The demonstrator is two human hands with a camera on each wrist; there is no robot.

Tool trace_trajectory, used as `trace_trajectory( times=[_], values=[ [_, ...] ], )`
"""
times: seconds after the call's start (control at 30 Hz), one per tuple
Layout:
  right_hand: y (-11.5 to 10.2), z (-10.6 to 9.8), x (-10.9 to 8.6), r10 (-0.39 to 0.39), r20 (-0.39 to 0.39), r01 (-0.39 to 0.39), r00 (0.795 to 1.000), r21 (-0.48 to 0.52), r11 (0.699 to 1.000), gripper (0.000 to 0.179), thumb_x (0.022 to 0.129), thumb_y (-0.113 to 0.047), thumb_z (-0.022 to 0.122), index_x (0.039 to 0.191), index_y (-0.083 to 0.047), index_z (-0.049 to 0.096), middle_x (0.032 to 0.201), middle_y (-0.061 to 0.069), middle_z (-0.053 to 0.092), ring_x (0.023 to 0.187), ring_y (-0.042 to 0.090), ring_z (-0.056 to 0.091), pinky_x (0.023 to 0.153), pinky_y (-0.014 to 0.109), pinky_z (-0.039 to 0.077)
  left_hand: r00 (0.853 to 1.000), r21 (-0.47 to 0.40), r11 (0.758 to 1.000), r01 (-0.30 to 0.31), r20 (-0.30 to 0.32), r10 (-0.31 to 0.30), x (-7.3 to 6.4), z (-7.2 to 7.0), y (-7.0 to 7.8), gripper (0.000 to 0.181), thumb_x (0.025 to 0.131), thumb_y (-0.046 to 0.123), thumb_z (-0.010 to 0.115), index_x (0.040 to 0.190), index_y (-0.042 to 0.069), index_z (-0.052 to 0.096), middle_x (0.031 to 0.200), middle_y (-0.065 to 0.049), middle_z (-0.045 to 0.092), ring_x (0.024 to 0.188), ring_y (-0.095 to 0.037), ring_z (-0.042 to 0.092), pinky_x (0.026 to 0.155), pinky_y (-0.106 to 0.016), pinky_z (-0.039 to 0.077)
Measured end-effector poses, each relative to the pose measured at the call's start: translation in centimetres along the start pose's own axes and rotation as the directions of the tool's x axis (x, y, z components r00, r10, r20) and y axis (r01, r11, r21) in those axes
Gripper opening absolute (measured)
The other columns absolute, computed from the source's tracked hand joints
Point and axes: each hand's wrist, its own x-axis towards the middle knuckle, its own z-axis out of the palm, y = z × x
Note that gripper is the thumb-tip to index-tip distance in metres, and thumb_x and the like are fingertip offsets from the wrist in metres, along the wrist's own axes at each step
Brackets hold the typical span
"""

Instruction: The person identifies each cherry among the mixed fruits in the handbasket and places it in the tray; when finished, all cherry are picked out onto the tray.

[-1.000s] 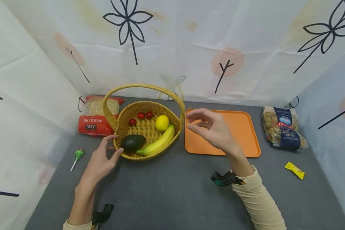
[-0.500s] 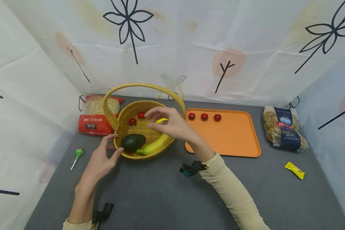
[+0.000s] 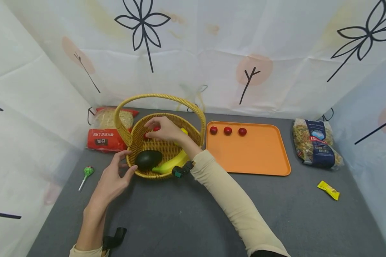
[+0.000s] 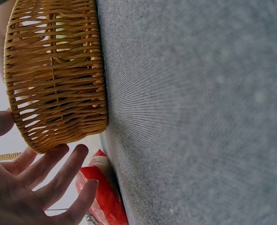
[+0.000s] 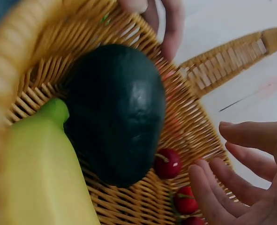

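Observation:
A wicker basket (image 3: 141, 123) holds a dark green avocado (image 5: 119, 112), a banana (image 3: 170, 164), a mostly covered lemon (image 3: 184, 131) and red cherries (image 5: 168, 163). Over the basket reaches my right hand (image 3: 165, 130), its fingers loosely bent and parted close to the cherries; nothing shows between them. My left hand (image 3: 114, 178) rests against the basket's near left rim, thumb and fingers spread and touching the outer wall, as the left wrist view also shows. To the right lies an orange tray (image 3: 251, 157) with three cherries (image 3: 227, 130) in a row near its far edge.
The basket's tall arched handle (image 3: 161, 95) rises above the right hand. Behind on the left lies a red food packet (image 3: 106, 140), with a green lollipop (image 3: 88, 171) nearer. A pasta bag (image 3: 316, 142) and a yellow wrapped sweet (image 3: 328, 190) lie at the right.
My right hand has moved left from above the tray into the basket, uncovering the three cherries on the tray. The left hand has stayed at the rim.

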Motion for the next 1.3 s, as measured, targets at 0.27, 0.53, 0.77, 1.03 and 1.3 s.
trace_trajectory(
  times=[0.27, 0.53, 0.77, 1.03, 1.3],
  values=[
    [0.7, 1.1, 1.7, 0.137, 0.078, -0.135, 0.988, -0.029, 0.99, 0.049, 0.108, -0.015, 0.066, 0.153, 0.001, 0.054, 0.152, 0.025, 0.06, 0.118, 0.043, 0.074, 0.101, 0.046, 0.064, 1.0, -0.006, 1.0, -0.012, -0.006, 0.012, -0.2, 0.0, 0.0, 0.07, 0.109, 0.035, 0.065, 0.165, 0.01, 0.031, 0.165, -0.028, 0.045, 0.139, -0.051, 0.059, 0.114, -0.073, 0.046],
    [0.8, 2.2, 2.4, 0.197, 0.09, -0.197, 0.976, -0.013, 0.98, 0.049, 0.108, -0.011, 0.065, 0.155, -0.001, 0.055, 0.16, 0.02, 0.058, 0.127, 0.036, 0.073, 0.107, 0.042, 0.061, 1.0, -0.01, 1.0, -0.014, -0.012, 0.014, -0.2, 0.0, 0.1, 0.068, 0.109, 0.034, 0.065, 0.165, 0.011, 0.032, 0.163, -0.027, 0.048, 0.139, -0.051, 0.06, 0.113, -0.073, 0.047],
    [0.8, 2.4, 2.2, 0.191, 0.056, -0.191, 0.98, 0.0, 0.982, 0.045, 0.105, -0.006, 0.068, 0.15, 0.002, 0.061, 0.152, 0.022, 0.065, 0.123, 0.034, 0.075, 0.106, 0.04, 0.062, 1.0, -0.005, 1.0, -0.013, -0.016, 0.013, -0.2, 0.1, 0.1, 0.068, 0.109, 0.034, 0.065, 0.164, 0.01, 0.033, 0.162, -0.029, 0.049, 0.138, -0.052, 0.061, 0.107, -0.074, 0.051],
    [0.8, 1.7, 1.7, 0.099, -0.046, -0.102, 0.994, -0.06, 0.993, 0.037, 0.101, -0.008, 0.076, 0.137, -0.002, 0.073, 0.141, 0.016, 0.074, 0.137, 0.031, 0.067, 0.11, 0.039, 0.059, 1.0, -0.006, 1.0, -0.019, -0.017, 0.019, -0.2, 0.1, 0.0, 0.067, 0.11, 0.034, 0.065, 0.164, 0.011, 0.033, 0.163, -0.029, 0.048, 0.138, -0.052, 0.06, 0.108, -0.074, 0.05],
    [-0.4, 0.7, 0.2, 0.012, -0.057, -0.015, 0.998, -0.056, 0.998, 0.034, 0.102, -0.011, 0.076, 0.135, -0.005, 0.073, 0.138, 0.013, 0.075, 0.133, 0.03, 0.069, 0.105, 0.034, 0.06, 1.0, -0.003, 1.0, -0.02, -0.016, 0.02, -0.2, 0.1, 0.0, 0.067, 0.109, 0.032, 0.065, 0.164, 0.011, 0.033, 0.163, -0.028, 0.047, 0.137, -0.052, 0.06, 0.11, -0.074, 0.049]
  ],
)
